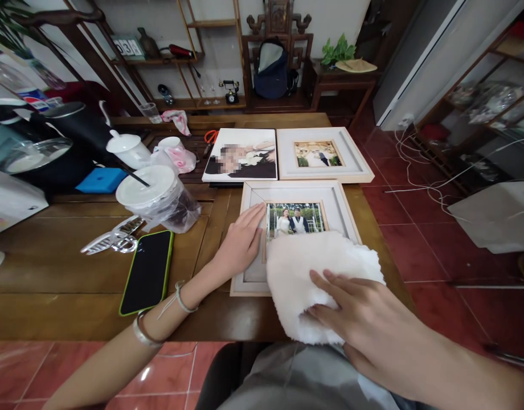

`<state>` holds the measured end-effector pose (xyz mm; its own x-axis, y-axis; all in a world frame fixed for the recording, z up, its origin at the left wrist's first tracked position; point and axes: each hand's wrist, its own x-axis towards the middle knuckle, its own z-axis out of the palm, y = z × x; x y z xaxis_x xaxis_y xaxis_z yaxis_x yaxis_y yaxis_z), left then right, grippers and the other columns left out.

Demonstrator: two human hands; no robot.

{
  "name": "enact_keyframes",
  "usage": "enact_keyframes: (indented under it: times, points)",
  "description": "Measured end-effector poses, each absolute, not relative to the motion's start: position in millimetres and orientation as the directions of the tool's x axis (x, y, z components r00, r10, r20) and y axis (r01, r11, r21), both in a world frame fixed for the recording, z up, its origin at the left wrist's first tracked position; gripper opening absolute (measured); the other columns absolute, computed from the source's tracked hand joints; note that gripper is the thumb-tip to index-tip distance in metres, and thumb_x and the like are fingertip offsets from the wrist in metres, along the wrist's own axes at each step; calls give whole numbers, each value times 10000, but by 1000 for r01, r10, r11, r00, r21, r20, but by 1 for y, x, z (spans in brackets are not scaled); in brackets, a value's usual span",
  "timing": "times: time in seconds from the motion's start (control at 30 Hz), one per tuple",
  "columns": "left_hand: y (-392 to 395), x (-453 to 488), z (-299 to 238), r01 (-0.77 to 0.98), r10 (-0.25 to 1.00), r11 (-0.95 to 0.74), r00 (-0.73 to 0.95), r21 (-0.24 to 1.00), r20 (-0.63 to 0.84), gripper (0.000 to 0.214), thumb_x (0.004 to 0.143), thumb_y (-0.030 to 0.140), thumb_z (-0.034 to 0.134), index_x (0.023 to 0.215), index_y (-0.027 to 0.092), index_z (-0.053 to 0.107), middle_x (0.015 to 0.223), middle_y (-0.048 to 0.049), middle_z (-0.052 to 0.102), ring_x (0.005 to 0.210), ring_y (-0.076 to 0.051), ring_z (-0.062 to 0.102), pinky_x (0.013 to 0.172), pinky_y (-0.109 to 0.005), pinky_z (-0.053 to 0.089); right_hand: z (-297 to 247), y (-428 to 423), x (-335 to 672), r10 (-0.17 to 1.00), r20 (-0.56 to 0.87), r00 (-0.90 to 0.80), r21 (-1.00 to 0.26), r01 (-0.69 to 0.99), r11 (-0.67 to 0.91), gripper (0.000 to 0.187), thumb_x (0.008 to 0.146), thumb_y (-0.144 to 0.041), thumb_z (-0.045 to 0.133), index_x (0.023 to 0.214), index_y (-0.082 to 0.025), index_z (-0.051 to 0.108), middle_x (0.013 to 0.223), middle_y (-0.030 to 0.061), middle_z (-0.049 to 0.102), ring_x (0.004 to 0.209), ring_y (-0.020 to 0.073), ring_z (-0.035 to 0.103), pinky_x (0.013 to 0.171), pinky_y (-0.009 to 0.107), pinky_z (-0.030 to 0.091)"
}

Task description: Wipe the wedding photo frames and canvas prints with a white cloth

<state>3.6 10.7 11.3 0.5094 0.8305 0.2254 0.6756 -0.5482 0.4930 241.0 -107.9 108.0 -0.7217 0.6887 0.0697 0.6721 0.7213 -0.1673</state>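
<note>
A picture frame (250,245) with a pale wooden edge and a white mat lies flat near the table's front edge, holding a photo (295,219) of two people. My left hand (240,242) rests on the frame's left side, fingers stretched out and holding nothing. A fluffy white cloth (317,256) covers the frame's lower right part and hangs past its front edge. My right hand (351,313) grips the cloth from above, its fingers pressed into the pile; the thumb is partly hidden.
Behind lie a second picture frame (287,156) and a photo panel (242,171). To the left are a green-edged phone (147,273), silver keyring-like metal pieces (112,238), a lidded drink cup (148,188) in plastic, a blue block (101,180) and a white teapot (127,148).
</note>
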Motion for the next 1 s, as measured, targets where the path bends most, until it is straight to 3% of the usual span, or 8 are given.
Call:
enact_keyframes:
  times: [0.1,0.23,0.37,0.53,0.63,0.73,0.87,1.0]
  points:
    - [11,3,11,686,829,-551,517,476,214,502,968,232,296,1457,117,307,1522,-125,347,1417,-236,286,1168,-478,261,97,-102,239,738,59,-673,-260,703,662,574,553,-22,481,1056,-239,654,1251,160,613,1083,344,625,788,467,575]
    - [10,3,12,692,834,-543,514,476,203,498,970,227,298,1455,116,310,1522,-125,347,1417,-237,286,1163,-483,270,74,-80,244,745,82,-662,-295,698,653,672,563,67,441,1159,-188,618,1472,174,397,1358,320,363,1075,514,376]
    - [10,3,14,683,834,-542,510,489,212,495,968,219,302,1453,128,318,1517,-126,355,1414,-242,294,1160,-490,277,61,-38,256,761,183,-622,-220,728,649,684,598,100,420,1226,-128,568,1519,184,308,1426,323,175,1127,569,258]
    - [10,4,16,681,837,-536,506,500,207,483,973,218,292,1438,96,348,1512,-131,363,1410,-233,301,1168,-464,276,64,18,264,742,306,-597,-28,773,634,705,622,99,429,1263,-175,536,1572,90,189,1441,332,36,1125,661,121]
    - [10,4,16,680,837,-537,503,499,216,483,974,221,298,1437,95,348,1509,-132,368,1410,-230,303,1170,-461,273,65,33,261,740,200,-642,78,763,641,694,632,91,447,1254,-193,566,1557,83,245,1427,390,73,1094,700,146]
    - [10,5,16,682,838,-537,497,497,223,483,974,225,307,1437,95,347,1504,-131,376,1407,-227,308,1174,-455,268,65,23,253,743,45,-667,106,743,661,626,665,75,459,1221,-169,610,1517,120,335,1401,431,170,1070,695,217]
    - [10,5,14,688,838,-539,498,486,225,487,976,231,297,1435,73,343,1505,-139,373,1408,-226,302,1179,-449,258,73,-19,244,704,-90,-704,-11,708,707,637,663,68,487,1240,-169,614,1508,155,337,1383,447,213,1062,684,242]
    - [11,4,12,686,831,-551,505,475,234,493,975,242,304,1443,91,329,1512,-133,363,1412,-230,297,1177,-460,257,90,-66,246,637,-171,-752,-194,660,726,627,659,28,515,1229,-209,621,1527,126,304,1399,422,170,1079,669,240]
